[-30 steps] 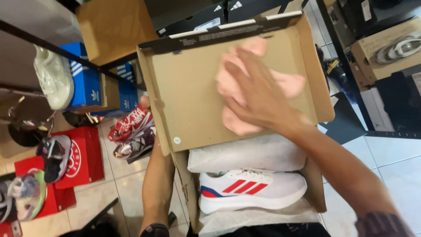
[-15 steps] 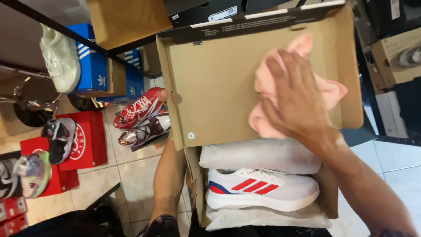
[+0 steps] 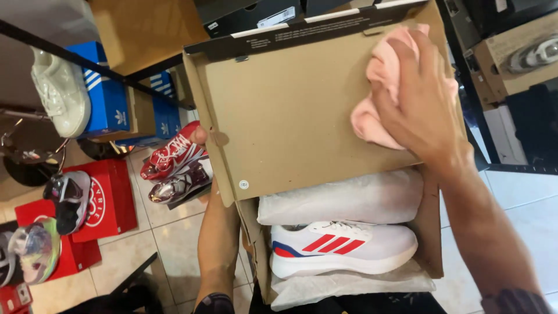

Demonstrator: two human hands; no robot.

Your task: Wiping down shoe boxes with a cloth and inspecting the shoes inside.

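An open brown cardboard shoe box (image 3: 430, 232) rests in front of me, its lid (image 3: 279, 110) flipped up. My right hand (image 3: 421, 102) presses a pink cloth (image 3: 378, 87) against the inside of the lid, at its upper right. My left hand (image 3: 200, 136) grips the lid's left edge from behind; only a thumb and the forearm show. Inside the box lies a white sneaker (image 3: 343, 247) with red stripes and a blue heel, on white wrapping paper (image 3: 343, 197).
Tiled floor (image 3: 168, 244) lies to the left with red shoe boxes (image 3: 104, 200), blue shoe boxes (image 3: 113, 99) and several display sneakers. A cream sneaker (image 3: 61, 93) sits on a dark rack. More cardboard boxes (image 3: 511, 64) stand at the right.
My right hand has slid the pink cloth across the lid's inside toward its upper right corner. The box sits more to the right in view.
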